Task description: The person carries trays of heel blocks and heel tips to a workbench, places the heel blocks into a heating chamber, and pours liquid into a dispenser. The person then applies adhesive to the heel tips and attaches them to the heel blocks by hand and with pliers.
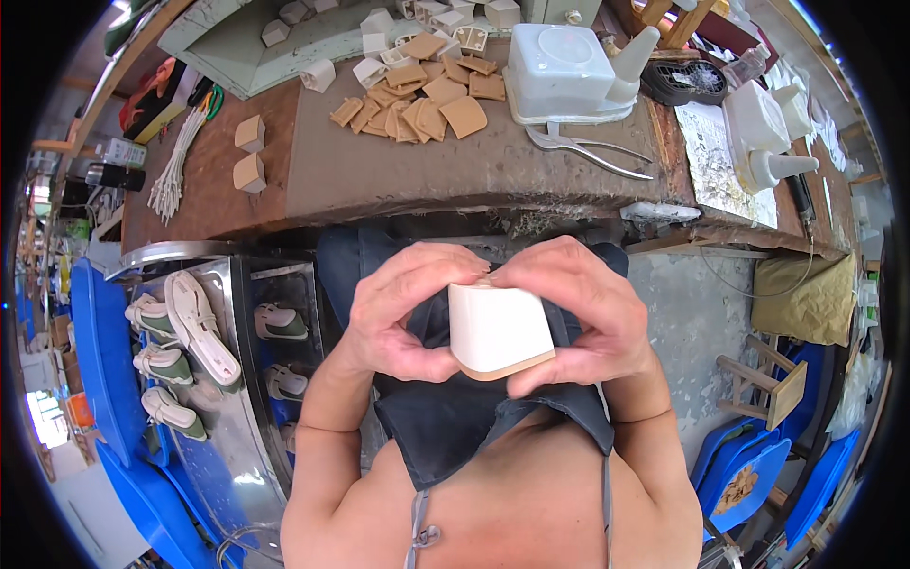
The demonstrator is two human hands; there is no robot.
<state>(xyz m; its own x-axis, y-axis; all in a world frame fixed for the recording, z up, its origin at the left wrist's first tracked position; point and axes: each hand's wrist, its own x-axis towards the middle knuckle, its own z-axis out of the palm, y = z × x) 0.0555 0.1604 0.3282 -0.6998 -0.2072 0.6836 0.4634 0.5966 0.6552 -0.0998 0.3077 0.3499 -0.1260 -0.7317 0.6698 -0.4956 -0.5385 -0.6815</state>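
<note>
Between both hands I hold a white shoe heel (pixel 500 327) with a tan piece along its lower edge. My left hand (pixel 409 313) grips its left side, thumb low and fingers at the top. My right hand (pixel 580 315) presses from the other side, its thumb near the tan edge at the lower right corner. The heel is above my lap, just in front of the bench edge. On the bench beyond lies a pile of tan heel caps (pixel 427 95), with white heels (pixel 376 43) behind it.
Two capped heels (pixel 249 174) stand at the bench's left, near a bundle of white cords (pixel 182 152). Pincers (pixel 588 152) lie before a white plastic bottle (pixel 561 74); another spouted bottle (pixel 755 123) is at right. Shoes (pixel 201 327) sit on a metal rack (pixel 213 379) at left. A wooden stool (pixel 785 394) stands right.
</note>
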